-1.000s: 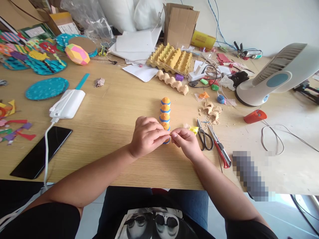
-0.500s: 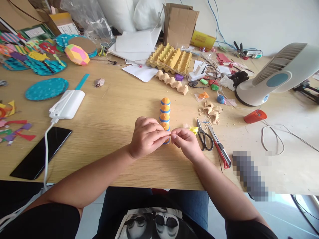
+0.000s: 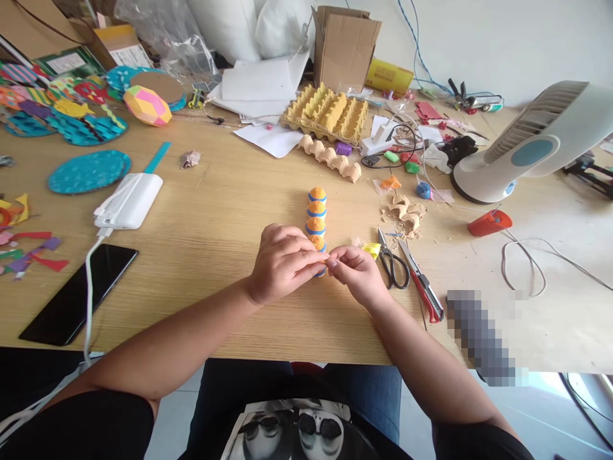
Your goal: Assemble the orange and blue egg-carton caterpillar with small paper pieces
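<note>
Head view has us seated at a wooden table (image 3: 215,211), our left hand (image 3: 282,262) and right hand (image 3: 358,275) brought together near its front edge. Both hands are closed, thumb and forefinger tips pinched on the nearest piece of a caterpillar (image 3: 316,214), a row of orange domes with blue bands. It lies on the table and runs straight away from us. Its near end is partly hidden behind our fingers, so we cannot tell exactly what the tips press there. Just right of the right hand a small yellow scrap (image 3: 371,249) lies touching the knuckles. Beside that are black-handled scissors (image 3: 393,262), then a red utility knife (image 3: 422,282). Beyond these sit cut egg-carton scraps (image 3: 407,214) and a red cap (image 3: 489,223). A white fan (image 3: 531,147) stands at the far right, and a yellow egg carton (image 3: 328,114) lies further back. Well to our left are a white power bank (image 3: 130,201) and a black phone (image 3: 79,291).
</note>
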Action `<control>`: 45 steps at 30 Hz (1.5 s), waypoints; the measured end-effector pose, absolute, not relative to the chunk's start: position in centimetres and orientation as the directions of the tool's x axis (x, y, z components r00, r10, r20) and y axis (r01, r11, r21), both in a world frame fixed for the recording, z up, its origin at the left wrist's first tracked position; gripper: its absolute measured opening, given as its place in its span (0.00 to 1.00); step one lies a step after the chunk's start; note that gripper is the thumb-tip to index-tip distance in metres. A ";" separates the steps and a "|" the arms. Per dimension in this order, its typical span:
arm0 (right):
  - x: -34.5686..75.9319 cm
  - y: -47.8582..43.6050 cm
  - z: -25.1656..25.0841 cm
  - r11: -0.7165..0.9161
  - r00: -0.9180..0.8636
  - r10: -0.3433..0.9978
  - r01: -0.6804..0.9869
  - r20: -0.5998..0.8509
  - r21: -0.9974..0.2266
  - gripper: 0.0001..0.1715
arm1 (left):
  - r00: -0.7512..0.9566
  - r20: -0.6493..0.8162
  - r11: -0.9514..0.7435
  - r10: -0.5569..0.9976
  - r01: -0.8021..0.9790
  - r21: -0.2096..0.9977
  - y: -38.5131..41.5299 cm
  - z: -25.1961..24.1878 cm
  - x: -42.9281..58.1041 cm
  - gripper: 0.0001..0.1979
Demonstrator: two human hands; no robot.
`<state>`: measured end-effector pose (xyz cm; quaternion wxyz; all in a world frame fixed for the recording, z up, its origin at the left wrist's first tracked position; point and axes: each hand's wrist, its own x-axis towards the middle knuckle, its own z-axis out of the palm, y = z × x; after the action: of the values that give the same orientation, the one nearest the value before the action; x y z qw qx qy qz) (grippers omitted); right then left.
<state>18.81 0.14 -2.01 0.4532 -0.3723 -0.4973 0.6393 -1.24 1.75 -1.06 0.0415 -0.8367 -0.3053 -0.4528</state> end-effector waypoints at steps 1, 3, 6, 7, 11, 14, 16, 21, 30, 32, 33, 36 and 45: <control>18.8 0.1 -2.0 -0.096 -0.310 0.950 -0.203 -0.029 -0.974 0.17 | 0.404 0.782 -0.810 0.474 0.548 0.208 1.8 -1.1 -1.3 0.07; 18.8 0.1 -2.1 -0.102 -0.310 0.950 -0.197 -0.037 -0.975 0.17 | 0.397 0.786 -0.811 0.473 0.545 0.213 1.8 -1.0 -1.3 0.05; 18.9 0.2 -2.2 -0.117 -0.319 0.947 -0.212 -0.044 -0.970 0.17 | 0.374 0.805 -0.811 0.460 0.546 0.210 1.7 -0.9 -1.4 0.05; 18.9 0.2 -2.2 -0.123 -0.321 0.946 -0.224 -0.046 -0.967 0.17 | 0.367 0.812 -0.811 0.454 0.547 0.207 1.7 -0.8 -1.4 0.05; 18.9 0.2 -2.2 -0.135 -0.307 0.950 -0.255 -0.053 -0.957 0.16 | 0.361 0.812 -0.810 0.459 0.546 0.215 1.7 -0.8 -1.4 0.06; 18.8 0.2 -2.0 -0.118 -0.300 0.953 -0.245 -0.040 -0.962 0.15 | 0.380 0.784 -0.794 0.491 0.565 0.223 1.7 -0.9 -1.3 0.07; 18.8 0.2 -1.8 -0.103 -0.307 0.951 -0.235 -0.027 -0.967 0.15 | 0.397 0.766 -0.784 0.506 0.581 0.217 1.7 -1.0 -1.2 0.09; 18.9 0.2 -1.8 -0.090 -0.304 0.952 -0.183 -0.031 -0.979 0.16 | 0.415 0.769 -0.798 0.486 0.570 0.197 1.7 -1.1 -1.4 0.06; 19.2 0.5 -2.0 -0.140 -0.241 0.968 -0.314 -0.064 -0.939 0.17 | 0.391 0.795 -0.810 0.464 0.550 0.203 1.6 -0.9 -1.5 0.04; 19.2 0.5 -1.8 -0.141 -0.231 0.971 -0.317 -0.068 -0.938 0.18 | 0.392 0.797 -0.816 0.460 0.542 0.204 1.5 -0.8 -1.4 0.04; 19.1 0.5 -1.8 -0.143 -0.229 0.971 -0.316 -0.071 -0.938 0.18 | 0.388 0.798 -0.816 0.460 0.539 0.208 1.5 -0.7 -1.4 0.03; 19.2 0.5 -1.9 -0.143 -0.235 0.969 -0.314 -0.069 -0.939 0.18 | 0.377 0.801 -0.813 0.466 0.541 0.218 1.5 -0.7 -1.4 0.03; 19.2 0.4 -2.5 -0.181 -0.374 0.925 -0.280 -0.066 -0.943 0.18 | 0.379 0.787 -0.810 0.486 0.534 0.243 1.4 -0.6 -1.3 0.03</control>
<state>19.20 0.35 -2.45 0.4392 -0.3462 -0.4653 0.6861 -1.29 1.37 -0.59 0.0257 -0.8298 -0.3075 -0.4649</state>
